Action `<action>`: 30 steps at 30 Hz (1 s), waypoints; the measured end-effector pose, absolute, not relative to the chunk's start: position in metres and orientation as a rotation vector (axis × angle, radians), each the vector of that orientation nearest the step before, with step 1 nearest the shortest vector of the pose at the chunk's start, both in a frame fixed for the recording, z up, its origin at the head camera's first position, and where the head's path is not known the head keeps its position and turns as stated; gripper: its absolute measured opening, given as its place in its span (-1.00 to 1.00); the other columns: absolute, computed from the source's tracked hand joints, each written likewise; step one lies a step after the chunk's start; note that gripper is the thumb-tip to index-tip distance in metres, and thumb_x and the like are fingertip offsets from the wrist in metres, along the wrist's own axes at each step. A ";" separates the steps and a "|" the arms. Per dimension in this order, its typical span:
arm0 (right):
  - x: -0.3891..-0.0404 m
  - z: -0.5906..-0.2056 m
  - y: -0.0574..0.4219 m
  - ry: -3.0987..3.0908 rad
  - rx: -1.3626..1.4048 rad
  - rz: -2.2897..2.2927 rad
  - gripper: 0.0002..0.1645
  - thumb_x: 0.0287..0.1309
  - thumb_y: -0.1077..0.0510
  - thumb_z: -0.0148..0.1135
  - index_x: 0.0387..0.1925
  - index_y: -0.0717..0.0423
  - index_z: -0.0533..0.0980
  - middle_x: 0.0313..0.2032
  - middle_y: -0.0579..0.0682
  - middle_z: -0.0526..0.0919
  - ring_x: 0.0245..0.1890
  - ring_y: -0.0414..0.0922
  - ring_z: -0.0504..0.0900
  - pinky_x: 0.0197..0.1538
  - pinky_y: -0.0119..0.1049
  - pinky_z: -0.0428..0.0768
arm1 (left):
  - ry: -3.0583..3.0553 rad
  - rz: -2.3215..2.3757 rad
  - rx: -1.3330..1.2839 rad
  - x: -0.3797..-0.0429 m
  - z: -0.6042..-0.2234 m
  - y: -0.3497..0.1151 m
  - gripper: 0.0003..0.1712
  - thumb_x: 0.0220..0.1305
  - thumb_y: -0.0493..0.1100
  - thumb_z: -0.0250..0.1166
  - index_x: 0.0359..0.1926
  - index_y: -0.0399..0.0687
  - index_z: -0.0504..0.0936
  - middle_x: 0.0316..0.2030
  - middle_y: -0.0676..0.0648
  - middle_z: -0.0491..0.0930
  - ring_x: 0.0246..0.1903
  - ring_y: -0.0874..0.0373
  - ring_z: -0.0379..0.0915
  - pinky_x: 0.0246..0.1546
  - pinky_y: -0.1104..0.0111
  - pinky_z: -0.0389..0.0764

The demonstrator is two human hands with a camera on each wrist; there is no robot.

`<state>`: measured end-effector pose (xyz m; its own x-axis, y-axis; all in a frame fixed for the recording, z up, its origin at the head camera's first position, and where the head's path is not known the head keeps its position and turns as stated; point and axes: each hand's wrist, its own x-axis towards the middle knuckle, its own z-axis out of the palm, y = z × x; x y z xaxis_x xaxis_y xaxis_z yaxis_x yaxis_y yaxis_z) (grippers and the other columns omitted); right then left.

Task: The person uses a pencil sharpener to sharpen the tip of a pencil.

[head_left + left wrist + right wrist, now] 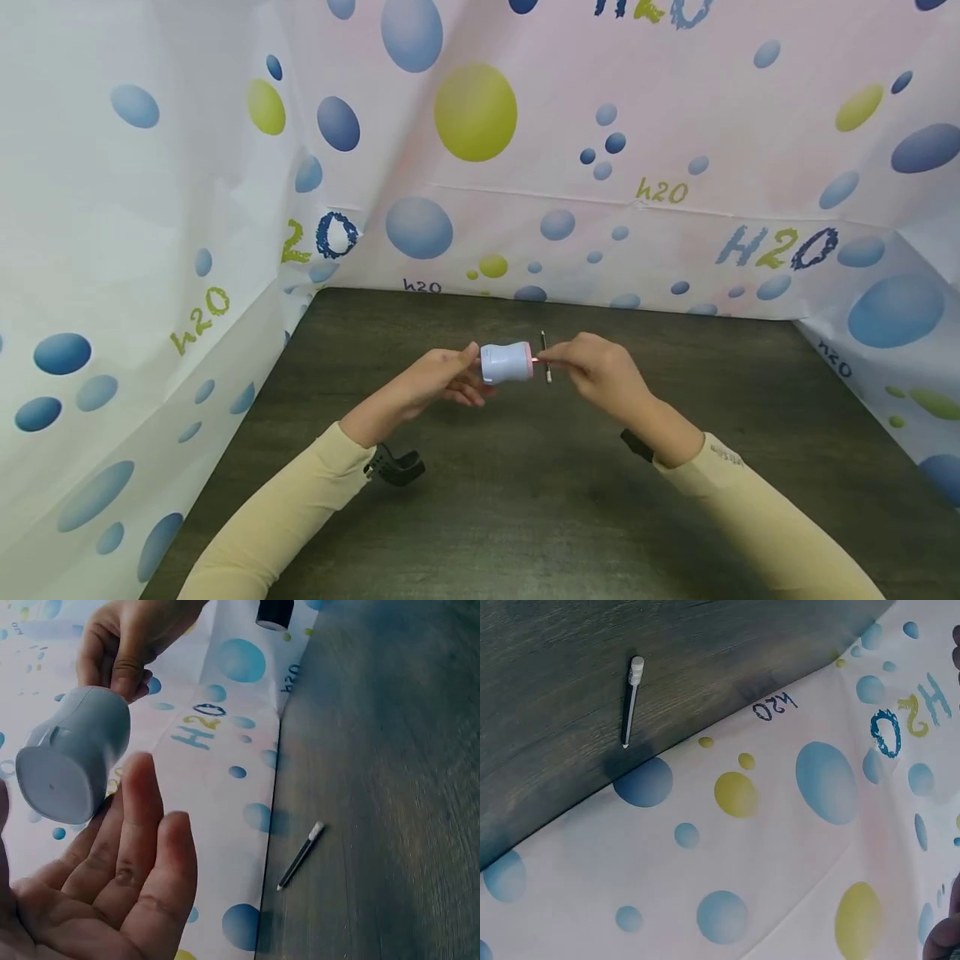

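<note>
A pale blue barrel-shaped device (507, 362) with a pink rim, resembling an electric pencil sharpener, is held above the table between the two hands. At its pink end my right hand (603, 372) pinches a thin reddish stick, like a pencil, that enters the device. My left hand (444, 377) is at the other end, thumb up, fingers beneath. In the left wrist view, the left fingers (142, 817) extend largely straight beside the device (71, 757); whether they bear its weight is unclear. The right wrist view shows only slivers of fingers at its right edge.
A slim dark-and-white pencil-like stick (631, 701) with a thicker white end lies on the dark wooden table (495, 500), beyond the hands. White sheeting (600, 183) printed with dots and H2O lettering rises behind and at both sides. Black straps (397, 467) hang at the wrists.
</note>
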<state>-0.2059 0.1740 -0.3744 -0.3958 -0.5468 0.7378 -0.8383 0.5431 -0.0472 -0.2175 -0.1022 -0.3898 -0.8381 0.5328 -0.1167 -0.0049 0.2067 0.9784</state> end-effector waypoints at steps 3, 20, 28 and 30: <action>-0.206 -0.376 0.172 -2.000 1.164 0.507 -0.57 -0.23 0.66 0.43 -0.32 0.21 0.77 -0.46 0.01 0.77 -0.51 -0.16 0.62 -0.51 -0.41 0.48 | 2.067 1.665 0.503 -0.216 -0.390 -0.103 0.43 -0.27 0.73 0.21 0.21 -0.49 0.55 -0.03 -0.42 0.73 -0.35 0.28 0.73 0.12 -0.09 0.70; -0.212 -0.357 0.179 -2.948 0.859 1.388 -0.78 0.36 0.32 0.23 -0.11 0.40 0.69 -0.29 0.07 0.83 -0.46 -0.29 0.63 -0.41 -0.46 0.53 | 2.667 1.377 0.900 -0.209 -0.388 -0.096 -0.42 0.16 -0.16 0.54 0.18 -0.27 0.65 0.06 -0.25 0.74 0.02 -0.09 0.71 0.06 0.07 0.74; -0.222 -0.360 0.189 -3.046 0.790 1.591 -0.66 0.41 0.24 0.21 0.04 0.45 0.61 -0.24 0.08 0.82 -0.34 -0.25 0.67 -0.20 -0.26 0.71 | 2.743 1.360 1.164 -0.206 -0.392 -0.092 -0.32 0.10 -0.24 0.57 0.25 -0.25 0.56 0.18 -0.25 0.65 0.07 -0.13 0.65 0.14 0.02 0.70; -0.220 -0.362 0.187 -2.991 0.806 1.502 -0.69 0.40 0.24 0.23 0.04 0.40 0.63 -0.11 0.23 0.80 -0.14 -0.11 0.77 -0.01 -0.16 0.77 | 2.638 1.452 1.084 -0.207 -0.392 -0.093 -0.24 0.14 -0.23 0.55 0.33 -0.23 0.46 0.28 -0.27 0.54 0.19 -0.17 0.57 0.23 0.00 0.65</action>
